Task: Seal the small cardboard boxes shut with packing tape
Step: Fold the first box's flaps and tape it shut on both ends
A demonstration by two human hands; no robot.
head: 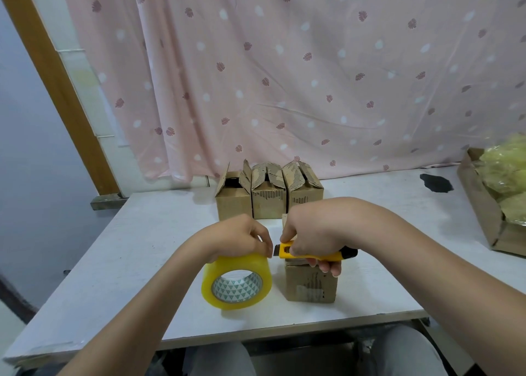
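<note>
Left hand (242, 237) curled over the tape roll (236, 281), grip pinching its top edge, roll standing on the worktop (119, 262). Right hand (316, 233) wrapped tight round a yellow knife (313, 254), tip pointed at the roll, above the near box (311, 284). Three open-flapped boxes (269, 196) lined up behind.

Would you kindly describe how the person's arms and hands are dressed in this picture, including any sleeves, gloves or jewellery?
Both forearms are bare up to the lower edge of the picture, so no sleeve shows. The left hand and right hand are bare, without gloves. No ring, watch or bracelet is visible on either wrist or on the fingers that show. No markings or tattoos appear.
</note>
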